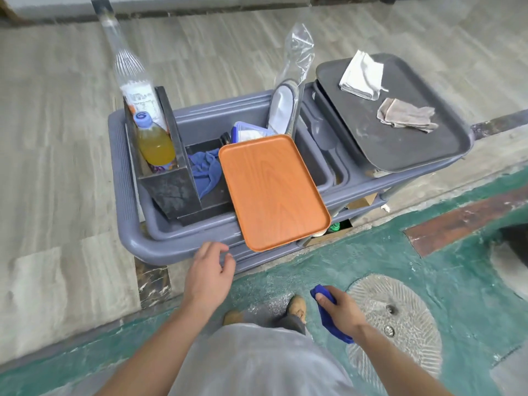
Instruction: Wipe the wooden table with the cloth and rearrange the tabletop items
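**Cloth in hand, but no table in sight**

A person stands at a grey plastic service cart (134, 241), the right hand (341, 311) closed around a bunched blue cloth (328, 317) whose tail hangs below the fist. The left hand (210, 274) hovers loosely open and empty, fingers spread, just short of the cart's near rim. Directly ahead of that hand, an orange wood-grain tray (271, 192) lies tilted across the edge of the grey tub (160, 224), its near corner jutting over the rim. Further out and to the left of it, a black caddy (168, 184) holds a bottle of orange drink (155, 145) and a tall clear bottle (127, 64); a second blue rag (205, 171) lies crumpled in the tub between caddy and tray. Far beyond the right hand, a dark grey tray (400, 144) carries a folded white cloth (361, 75) and a grey rag (405, 114).

The wooden table itself does not appear in view, so the wiping seems not yet begun. The likeliest mishap lies nearest the open hand: the orange tray rests on little, and a push on the cart or a careless reach could tip it to the floor. The tall clear bottle, leaning in its caddy, could topple if the cart jolts.
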A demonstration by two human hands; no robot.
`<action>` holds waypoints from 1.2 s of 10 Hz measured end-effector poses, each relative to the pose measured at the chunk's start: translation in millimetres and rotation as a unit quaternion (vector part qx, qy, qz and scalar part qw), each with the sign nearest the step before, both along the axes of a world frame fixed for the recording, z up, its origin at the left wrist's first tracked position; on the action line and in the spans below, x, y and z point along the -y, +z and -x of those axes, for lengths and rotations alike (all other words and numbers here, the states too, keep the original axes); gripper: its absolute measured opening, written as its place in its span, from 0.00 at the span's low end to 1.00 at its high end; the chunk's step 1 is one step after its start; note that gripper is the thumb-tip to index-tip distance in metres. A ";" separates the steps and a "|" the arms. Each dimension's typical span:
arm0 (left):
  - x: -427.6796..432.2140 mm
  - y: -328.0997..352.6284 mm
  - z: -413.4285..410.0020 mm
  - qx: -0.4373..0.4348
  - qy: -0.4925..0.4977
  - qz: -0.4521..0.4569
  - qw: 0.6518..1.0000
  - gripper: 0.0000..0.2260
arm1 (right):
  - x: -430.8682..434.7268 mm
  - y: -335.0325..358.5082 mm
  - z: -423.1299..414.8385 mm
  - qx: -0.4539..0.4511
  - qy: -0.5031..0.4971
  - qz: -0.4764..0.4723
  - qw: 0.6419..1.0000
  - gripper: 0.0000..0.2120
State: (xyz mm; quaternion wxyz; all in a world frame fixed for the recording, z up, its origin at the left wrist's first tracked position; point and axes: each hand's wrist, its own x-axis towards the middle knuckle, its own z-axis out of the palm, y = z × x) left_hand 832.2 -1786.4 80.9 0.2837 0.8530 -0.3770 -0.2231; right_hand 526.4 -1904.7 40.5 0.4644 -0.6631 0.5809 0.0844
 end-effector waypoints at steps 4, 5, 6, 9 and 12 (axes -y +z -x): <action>39.5 -21.5 -13.4 0.160 0.054 -0.100 0.981 0.27 | 72.4 131.7 -78.8 0.284 0.114 0.088 0.948 0.14; 38.3 -19.8 -12.0 0.153 0.056 -0.111 0.980 0.28 | 100.8 132.1 -120.7 0.282 0.173 0.175 0.927 0.14; 38.5 -15.3 -11.5 0.141 0.063 -0.115 0.981 0.33 | 132.3 114.9 -165.2 0.226 0.238 0.252 0.910 0.17; 44.7 -4.8 -9.2 0.092 0.072 -0.123 0.985 0.26 | 182.4 68.9 -220.1 0.029 0.468 0.337 0.816 0.28; 41.6 -22.2 3.0 0.120 0.053 -0.080 0.988 0.29 | 178.3 78.0 -205.3 0.045 0.481 0.272 0.832 0.31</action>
